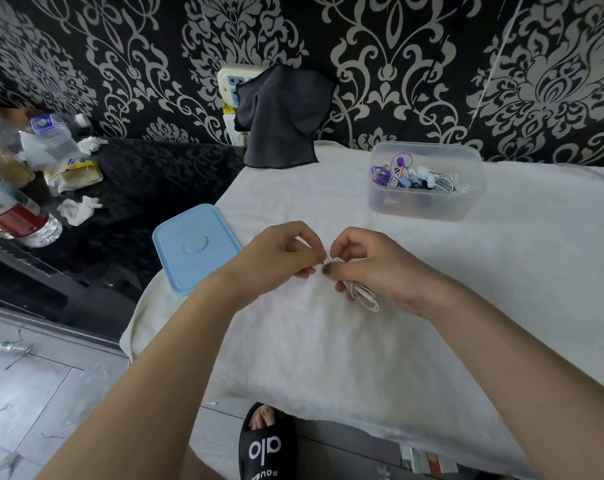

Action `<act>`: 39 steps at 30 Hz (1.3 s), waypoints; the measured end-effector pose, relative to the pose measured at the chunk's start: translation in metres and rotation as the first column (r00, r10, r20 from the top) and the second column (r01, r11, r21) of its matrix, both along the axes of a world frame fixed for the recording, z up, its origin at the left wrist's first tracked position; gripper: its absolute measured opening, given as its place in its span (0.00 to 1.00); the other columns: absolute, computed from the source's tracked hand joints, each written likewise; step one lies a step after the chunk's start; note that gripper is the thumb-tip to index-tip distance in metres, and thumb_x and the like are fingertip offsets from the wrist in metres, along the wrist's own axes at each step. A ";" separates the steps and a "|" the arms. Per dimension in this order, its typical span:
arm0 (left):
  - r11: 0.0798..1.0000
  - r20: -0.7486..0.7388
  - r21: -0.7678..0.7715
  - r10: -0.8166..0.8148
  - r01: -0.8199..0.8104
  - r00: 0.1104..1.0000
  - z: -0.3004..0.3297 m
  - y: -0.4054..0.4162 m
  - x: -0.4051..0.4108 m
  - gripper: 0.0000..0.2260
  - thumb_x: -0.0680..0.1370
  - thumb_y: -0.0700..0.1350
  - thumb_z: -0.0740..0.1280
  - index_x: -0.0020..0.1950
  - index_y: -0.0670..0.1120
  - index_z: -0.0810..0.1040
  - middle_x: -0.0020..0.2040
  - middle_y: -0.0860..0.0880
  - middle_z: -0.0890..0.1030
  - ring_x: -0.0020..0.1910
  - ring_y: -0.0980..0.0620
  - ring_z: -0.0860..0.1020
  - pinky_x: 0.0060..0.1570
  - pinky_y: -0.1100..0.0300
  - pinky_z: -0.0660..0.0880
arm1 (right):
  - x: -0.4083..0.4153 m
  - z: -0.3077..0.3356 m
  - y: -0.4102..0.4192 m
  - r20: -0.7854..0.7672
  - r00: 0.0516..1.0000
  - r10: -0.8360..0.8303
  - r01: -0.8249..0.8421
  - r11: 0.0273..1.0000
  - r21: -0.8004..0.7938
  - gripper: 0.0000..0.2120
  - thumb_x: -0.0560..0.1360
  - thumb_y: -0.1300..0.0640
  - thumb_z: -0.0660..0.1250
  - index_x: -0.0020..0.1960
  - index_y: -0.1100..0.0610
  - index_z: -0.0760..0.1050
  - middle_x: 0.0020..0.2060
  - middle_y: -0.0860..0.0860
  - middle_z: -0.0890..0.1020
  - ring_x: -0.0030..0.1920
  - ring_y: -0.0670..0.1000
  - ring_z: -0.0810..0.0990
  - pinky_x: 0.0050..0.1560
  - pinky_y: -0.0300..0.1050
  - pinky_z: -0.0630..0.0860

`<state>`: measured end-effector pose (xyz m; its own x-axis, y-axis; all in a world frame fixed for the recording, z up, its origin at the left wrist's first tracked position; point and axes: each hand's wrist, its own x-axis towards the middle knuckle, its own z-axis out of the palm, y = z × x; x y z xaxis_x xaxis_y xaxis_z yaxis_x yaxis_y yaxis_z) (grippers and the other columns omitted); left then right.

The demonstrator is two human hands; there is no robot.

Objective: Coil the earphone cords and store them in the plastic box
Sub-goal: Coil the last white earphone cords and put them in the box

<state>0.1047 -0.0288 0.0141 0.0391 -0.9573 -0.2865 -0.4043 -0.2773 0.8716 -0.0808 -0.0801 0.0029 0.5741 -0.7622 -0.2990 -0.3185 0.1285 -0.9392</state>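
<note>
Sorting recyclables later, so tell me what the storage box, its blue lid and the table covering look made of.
Plastic box: clear, slightly frosted plastic; the earphones show through its walls.
Blue lid: opaque, smooth plastic with a soft sheen and moulded oval dimple.
Table covering: white, matte, fuzzy cloth, probably towel or fleece; it drapes over the edge.

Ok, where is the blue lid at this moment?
In the head view the blue lid lies flat at the left edge of the white cloth, just left of the left hand and well apart from the plastic box at the far right.
</note>
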 end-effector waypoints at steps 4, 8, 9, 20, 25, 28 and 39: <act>0.999 -0.045 0.038 0.001 0.000 0.999 0.003 -0.001 0.001 0.04 0.80 0.42 0.68 0.50 0.45 0.83 0.42 0.46 0.83 0.44 0.53 0.82 0.58 0.53 0.82 | 0.001 0.000 -0.001 0.018 1.000 0.009 -0.010 1.000 0.029 0.06 0.76 0.62 0.72 0.49 0.62 0.75 0.41 0.61 0.84 0.34 0.52 0.82 0.33 0.44 0.76; 0.999 -0.090 0.051 0.022 -0.018 0.996 0.003 -0.003 0.002 0.05 0.79 0.42 0.70 0.51 0.42 0.83 0.44 0.41 0.82 0.42 0.52 0.80 0.51 0.57 0.81 | 0.002 0.001 0.000 0.014 1.000 -0.016 0.015 0.998 0.063 0.03 0.77 0.59 0.69 0.50 0.58 0.78 0.40 0.54 0.85 0.30 0.49 0.75 0.30 0.41 0.71; 0.999 -0.101 0.046 0.025 -0.021 0.995 0.004 -0.003 0.002 0.05 0.78 0.42 0.71 0.51 0.41 0.83 0.44 0.41 0.82 0.42 0.53 0.80 0.50 0.59 0.80 | 0.003 0.001 0.001 0.016 1.000 -0.020 0.019 0.997 0.069 0.04 0.78 0.59 0.68 0.51 0.58 0.79 0.40 0.53 0.84 0.29 0.49 0.73 0.29 0.41 0.68; 0.994 -0.039 0.089 0.064 -0.060 0.997 0.000 -0.004 0.011 0.07 0.82 0.40 0.64 0.54 0.42 0.82 0.46 0.45 0.83 0.39 0.53 0.80 0.45 0.60 0.80 | 0.008 -0.007 0.001 0.039 0.992 -0.122 0.119 0.991 0.063 0.10 0.81 0.57 0.63 0.51 0.61 0.81 0.44 0.56 0.85 0.32 0.49 0.78 0.33 0.41 0.76; 1.000 0.494 0.014 0.015 -0.026 0.869 -0.013 -0.001 0.023 0.07 0.80 0.42 0.65 0.56 0.51 0.79 0.49 0.53 0.79 0.41 0.51 0.79 0.33 0.65 0.74 | 0.009 -0.011 0.000 0.073 0.982 -0.176 0.171 0.983 0.068 0.09 0.81 0.61 0.62 0.49 0.65 0.79 0.48 0.59 0.85 0.34 0.50 0.82 0.36 0.42 0.79; 1.000 0.493 0.012 0.005 -0.012 0.870 -0.019 0.000 0.025 0.07 0.79 0.46 0.70 0.56 0.52 0.79 0.51 0.52 0.78 0.43 0.51 0.79 0.33 0.67 0.71 | 0.009 -0.008 0.002 0.064 0.985 -0.161 0.159 0.986 0.042 0.09 0.81 0.61 0.62 0.49 0.64 0.79 0.46 0.56 0.86 0.27 0.49 0.69 0.27 0.39 0.66; 0.995 0.474 -0.089 0.078 -0.040 0.877 -0.028 -0.008 0.017 0.01 0.77 0.39 0.69 0.47 0.44 0.80 0.47 0.47 0.83 0.34 0.56 0.74 0.29 0.72 0.70 | 0.009 -0.002 0.003 0.062 0.985 -0.161 0.162 0.987 0.002 0.10 0.78 0.63 0.63 0.50 0.57 0.82 0.30 0.43 0.82 0.26 0.49 0.63 0.29 0.42 0.61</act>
